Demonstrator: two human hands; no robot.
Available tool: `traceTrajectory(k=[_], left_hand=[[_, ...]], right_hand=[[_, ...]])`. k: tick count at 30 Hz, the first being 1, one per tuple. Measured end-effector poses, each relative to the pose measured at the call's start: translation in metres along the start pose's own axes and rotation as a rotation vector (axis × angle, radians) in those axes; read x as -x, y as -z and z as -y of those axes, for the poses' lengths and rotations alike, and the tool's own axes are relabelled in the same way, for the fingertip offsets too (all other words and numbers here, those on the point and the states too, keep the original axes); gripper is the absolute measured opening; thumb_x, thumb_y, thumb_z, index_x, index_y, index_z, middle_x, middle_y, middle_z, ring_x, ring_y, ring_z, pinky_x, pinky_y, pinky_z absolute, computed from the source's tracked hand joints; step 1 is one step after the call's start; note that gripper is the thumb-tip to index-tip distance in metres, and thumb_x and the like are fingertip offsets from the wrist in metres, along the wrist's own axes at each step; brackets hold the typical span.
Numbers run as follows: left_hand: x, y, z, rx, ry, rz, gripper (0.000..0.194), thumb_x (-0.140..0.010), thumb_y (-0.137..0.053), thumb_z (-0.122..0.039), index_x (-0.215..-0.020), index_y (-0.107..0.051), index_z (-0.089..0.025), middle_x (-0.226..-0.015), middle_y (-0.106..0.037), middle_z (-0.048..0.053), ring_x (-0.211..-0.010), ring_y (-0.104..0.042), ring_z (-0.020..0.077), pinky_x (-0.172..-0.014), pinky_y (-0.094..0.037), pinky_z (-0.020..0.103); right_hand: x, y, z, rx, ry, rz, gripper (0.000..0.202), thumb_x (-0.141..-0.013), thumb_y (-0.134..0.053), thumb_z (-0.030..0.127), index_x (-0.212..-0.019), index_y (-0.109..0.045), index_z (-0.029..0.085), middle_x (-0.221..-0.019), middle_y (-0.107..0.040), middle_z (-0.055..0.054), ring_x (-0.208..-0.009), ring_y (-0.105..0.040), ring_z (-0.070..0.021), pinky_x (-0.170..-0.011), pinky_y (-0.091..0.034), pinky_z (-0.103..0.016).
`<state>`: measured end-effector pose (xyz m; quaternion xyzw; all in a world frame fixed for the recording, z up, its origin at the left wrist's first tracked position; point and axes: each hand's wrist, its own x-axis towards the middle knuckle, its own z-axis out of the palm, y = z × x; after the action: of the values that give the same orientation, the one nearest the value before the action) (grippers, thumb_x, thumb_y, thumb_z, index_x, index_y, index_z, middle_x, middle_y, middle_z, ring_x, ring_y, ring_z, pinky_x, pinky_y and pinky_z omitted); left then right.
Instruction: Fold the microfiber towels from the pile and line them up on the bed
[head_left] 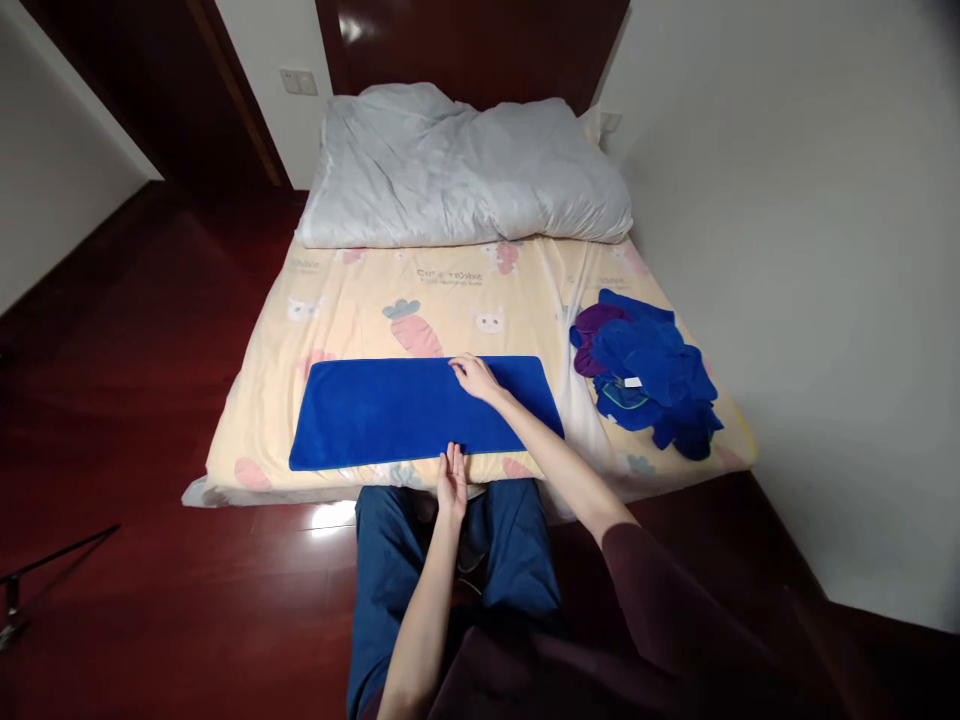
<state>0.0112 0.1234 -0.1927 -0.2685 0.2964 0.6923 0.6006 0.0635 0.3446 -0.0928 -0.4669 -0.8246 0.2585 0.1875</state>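
A blue towel [375, 412] lies flat in a long rectangle across the near part of the bed. My right hand [476, 378] reaches over it, with bent fingers closed at the middle of its far edge. At the near edge, my left hand [452, 483] is turned palm up. Its fingers are stretched out and their tips touch or lie just by the towel's border. Whether any cloth lies under those fingertips is hard to make out.
A crumpled pile of blue and purple cloths [649, 365] sits on the bed's right side, near the wall. A folded grey-white quilt [472, 175] lies at the headboard [472, 45]. The patterned yellow bedsheet [352, 300] ends just before my knees. A thin black stand [60, 550] shows at lower left.
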Motion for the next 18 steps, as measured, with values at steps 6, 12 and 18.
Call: traceTrajectory(k=[6, 12, 18], left_hand=[[-0.005, -0.001, 0.003, -0.022, -0.023, -0.106, 0.031, -0.104, -0.049, -0.017, -0.131, -0.063, -0.012, -0.145, -0.059, 0.016, -0.132, -0.059, 0.0192, -0.102, -0.056, 0.022], [-0.002, -0.006, 0.003, -0.002, -0.019, -0.144, 0.022, -0.103, -0.051, -0.015, -0.119, -0.066, -0.009, -0.145, -0.059, 0.017, -0.131, -0.06, 0.0201, -0.106, -0.054, 0.026], [0.001, -0.007, 0.002, -0.007, 0.003, -0.139, 0.021, -0.104, -0.05, -0.015, -0.118, -0.065, -0.01, -0.144, -0.06, 0.016, -0.131, -0.06, 0.02, -0.107, -0.054, 0.027]], right_hand=[[-0.097, -0.043, -0.012, 0.205, -0.209, 0.33, 0.037, -0.097, -0.059, 0.02, -0.134, -0.065, 0.016, -0.138, -0.065, -0.014, -0.126, -0.063, -0.0237, -0.105, -0.047, -0.029], [-0.126, -0.061, -0.033, 0.211, -0.286, 0.44, 0.028, -0.088, -0.075, 0.031, -0.114, -0.073, 0.019, -0.122, -0.074, -0.012, -0.109, -0.071, -0.0255, -0.091, -0.054, -0.028], [-0.149, -0.053, -0.038, 0.177, -0.345, 0.528, 0.024, -0.082, -0.081, 0.032, -0.098, -0.07, 0.017, -0.067, -0.071, -0.003, -0.058, -0.065, -0.0168, -0.06, -0.051, -0.025]])
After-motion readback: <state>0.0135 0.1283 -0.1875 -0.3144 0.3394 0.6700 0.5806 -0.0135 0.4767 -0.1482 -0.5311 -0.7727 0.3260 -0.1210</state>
